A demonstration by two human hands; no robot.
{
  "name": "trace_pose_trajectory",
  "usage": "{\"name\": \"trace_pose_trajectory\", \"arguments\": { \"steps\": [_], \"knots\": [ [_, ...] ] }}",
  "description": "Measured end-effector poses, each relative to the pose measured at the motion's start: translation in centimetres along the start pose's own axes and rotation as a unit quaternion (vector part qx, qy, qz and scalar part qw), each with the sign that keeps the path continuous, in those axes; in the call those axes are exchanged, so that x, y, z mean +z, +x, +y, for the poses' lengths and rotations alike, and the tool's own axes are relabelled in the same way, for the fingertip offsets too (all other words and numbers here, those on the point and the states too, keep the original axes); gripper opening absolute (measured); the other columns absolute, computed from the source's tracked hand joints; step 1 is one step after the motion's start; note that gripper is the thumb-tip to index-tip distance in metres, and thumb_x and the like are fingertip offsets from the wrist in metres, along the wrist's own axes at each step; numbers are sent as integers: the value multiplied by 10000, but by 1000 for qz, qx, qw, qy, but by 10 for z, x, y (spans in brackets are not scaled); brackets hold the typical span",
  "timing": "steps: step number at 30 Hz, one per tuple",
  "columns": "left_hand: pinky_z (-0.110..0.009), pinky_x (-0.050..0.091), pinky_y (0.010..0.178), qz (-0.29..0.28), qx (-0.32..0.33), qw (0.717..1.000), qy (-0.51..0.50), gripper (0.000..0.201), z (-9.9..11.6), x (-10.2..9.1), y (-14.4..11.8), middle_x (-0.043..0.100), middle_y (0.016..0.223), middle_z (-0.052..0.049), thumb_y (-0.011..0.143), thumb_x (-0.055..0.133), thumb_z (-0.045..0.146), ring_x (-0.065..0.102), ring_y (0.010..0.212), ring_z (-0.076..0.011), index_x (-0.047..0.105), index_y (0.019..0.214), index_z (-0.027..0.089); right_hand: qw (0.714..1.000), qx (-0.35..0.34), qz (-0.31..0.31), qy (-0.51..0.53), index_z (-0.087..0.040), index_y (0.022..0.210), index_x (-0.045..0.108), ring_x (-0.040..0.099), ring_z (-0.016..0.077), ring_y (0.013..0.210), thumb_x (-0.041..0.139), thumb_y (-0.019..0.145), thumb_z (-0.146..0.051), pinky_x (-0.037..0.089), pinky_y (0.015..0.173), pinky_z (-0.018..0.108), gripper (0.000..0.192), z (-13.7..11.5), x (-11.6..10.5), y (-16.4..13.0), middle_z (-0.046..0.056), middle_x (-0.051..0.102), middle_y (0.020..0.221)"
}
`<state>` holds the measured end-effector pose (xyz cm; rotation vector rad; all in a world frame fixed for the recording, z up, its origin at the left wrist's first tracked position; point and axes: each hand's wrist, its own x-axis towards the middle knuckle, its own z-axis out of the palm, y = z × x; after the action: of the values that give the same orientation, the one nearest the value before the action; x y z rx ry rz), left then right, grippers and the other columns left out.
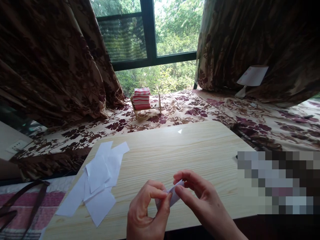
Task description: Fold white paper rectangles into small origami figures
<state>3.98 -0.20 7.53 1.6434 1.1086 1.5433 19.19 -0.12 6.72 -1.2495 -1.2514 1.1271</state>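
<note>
Both hands pinch one small folded paper piece above the near edge of the tabletop.

Left hand (147, 213) and right hand (202, 200) — each has thumb and fingertips closed on the paper piece (174, 195), which is held between them just above the wooden tabletop (175, 146). A loose pile of white paper slips (96, 181) lies on the tabletop to the left, well apart from the hands. Farther back — on the flowered cloth (200, 110) by the window (150, 43) — stands a small wooden rack (146, 103) carrying a red-and-white striped stack (141, 98).
</note>
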Motion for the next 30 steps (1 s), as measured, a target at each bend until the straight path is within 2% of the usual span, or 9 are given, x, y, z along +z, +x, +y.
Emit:
{"name": "trace_pose_trajectory", "arguments": {
  "steps": [6,13,17,18,20,22,24,27,30],
  "knots": [
    [-182,481,650,-2,5,1000,11,146,0,1,0,628,787,16,783,619,72,616,725,-114,599,749,213,997,-2,-47,61,-210,765,585,543,136,709,618,853,-357,428,663,246,175,-6,4,3,-22,569,731],
    [-186,490,683,3,-22,1000,-15,113,4,2,3,631,768,14,764,653,102,608,731,-121,643,753,214,995,-5,-54,79,-202,758,557,485,120,679,598,882,-369,380,606,228,212,-4,1,1,-28,513,723],
    [-190,486,666,26,-92,995,1,70,7,2,1,621,730,10,744,678,156,602,704,-126,626,724,198,997,-16,-50,62,-203,744,550,486,127,696,591,883,-362,376,611,234,215,-5,0,1,-23,506,738],
    [-190,483,653,36,-118,992,5,67,7,2,0,623,727,13,738,688,180,604,697,-127,632,766,200,997,-19,-48,57,-204,741,548,486,128,701,586,885,-358,377,618,235,214,-5,0,1,-23,504,742],
    [-188,471,610,41,-173,984,2,204,8,1,0,628,730,22,731,700,229,599,662,-123,642,925,208,997,-24,-48,48,-206,741,544,488,130,708,578,889,-351,380,629,236,210,-4,0,1,-23,501,745],
    [-188,453,573,9,-219,976,-3,272,10,-2,3,621,714,26,733,701,273,580,628,-120,651,992,207,998,-26,-47,41,-207,748,545,491,131,711,574,890,-351,383,633,237,204,-4,0,1,-21,505,751],
    [-190,435,565,-54,-238,970,4,144,11,-7,8,591,662,23,757,687,310,548,608,-116,686,837,189,998,-28,-43,35,-206,747,548,494,134,713,578,885,-356,388,631,237,206,-4,0,1,-17,511,753],
    [-198,421,590,-120,-206,971,27,221,12,-13,14,569,624,9,810,648,323,530,624,-123,662,645,176,999,-34,-35,20,-199,734,564,505,138,710,569,891,-381,399,628,236,240,-5,0,3,-8,528,746],
    [-206,432,620,-122,-168,977,45,205,11,-16,15,605,659,-3,831,633,305,546,652,-136,677,674,181,999,-35,-28,1,-189,686,567,512,133,679,519,920,-420,396,597,229,333,-6,-2,5,-2,540,718]
  ]
}}
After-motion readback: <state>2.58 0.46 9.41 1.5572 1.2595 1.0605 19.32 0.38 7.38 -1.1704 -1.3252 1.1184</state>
